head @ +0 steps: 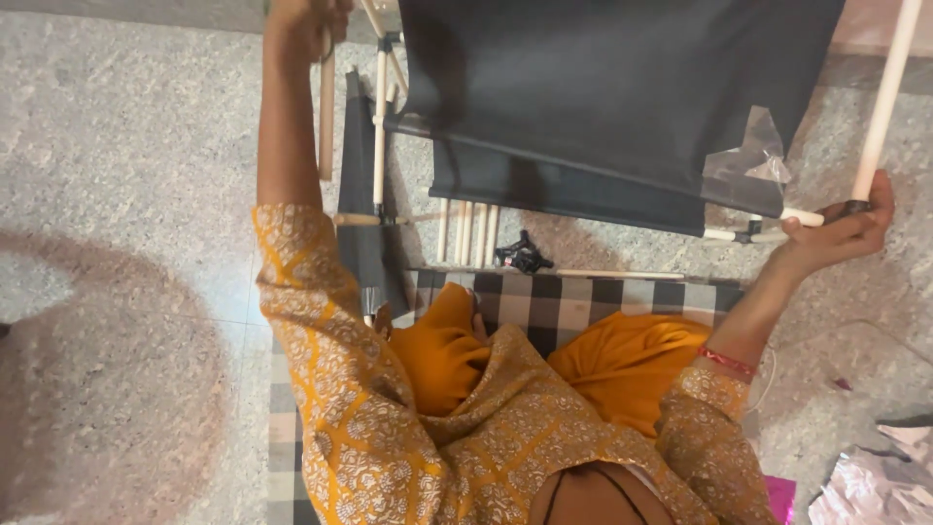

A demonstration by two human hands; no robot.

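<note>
Hands, two: left hand (309,24) clenched round one upright wooden rod (327,117), right hand (844,228) pinching a frame joint (855,206). One black fabric panel (622,87) spans between them; four loose dowels (466,233) lie beneath

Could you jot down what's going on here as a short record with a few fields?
Setting: speckled stone floor, checked mat
Main object: black fabric panel on a frame of pale wooden rods
Left hand: raised, closed round a wooden rod
Right hand: holds a black joint at the foot of a slanting rod
Loose parts: spare rods, black connector
Clothing: yellow patterned sleeves
</note>
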